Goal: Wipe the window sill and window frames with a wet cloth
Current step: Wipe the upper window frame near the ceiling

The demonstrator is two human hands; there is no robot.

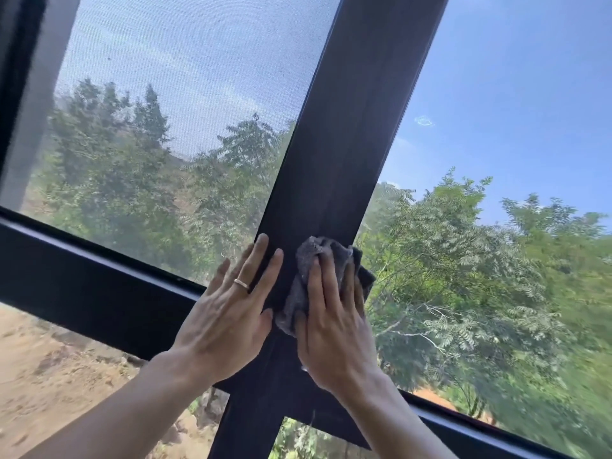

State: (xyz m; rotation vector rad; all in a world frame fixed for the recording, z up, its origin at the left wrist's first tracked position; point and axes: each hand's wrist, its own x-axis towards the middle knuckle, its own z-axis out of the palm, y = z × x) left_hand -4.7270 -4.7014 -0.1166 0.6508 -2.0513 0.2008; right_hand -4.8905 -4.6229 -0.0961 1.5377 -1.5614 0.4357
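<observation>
A dark upright window frame bar [351, 134] crosses a dark horizontal bar [82, 286] in the middle of the view. My right hand [334, 326] presses a crumpled grey cloth [318, 256] flat against the upright bar just above the crossing, fingers straight over the cloth. My left hand [228, 313], with a ring on one finger, rests flat beside it, its straight fingers lying on the left edge of the upright bar and the mesh. The two hands sit side by side, thumbs nearly touching.
An insect mesh pane [172, 104] fills the upper left, a glass pane [496, 160] the right, with a small smudge [424, 121] on it. Trees and bare ground show outside. Another dark frame post [20, 77] runs up the far left.
</observation>
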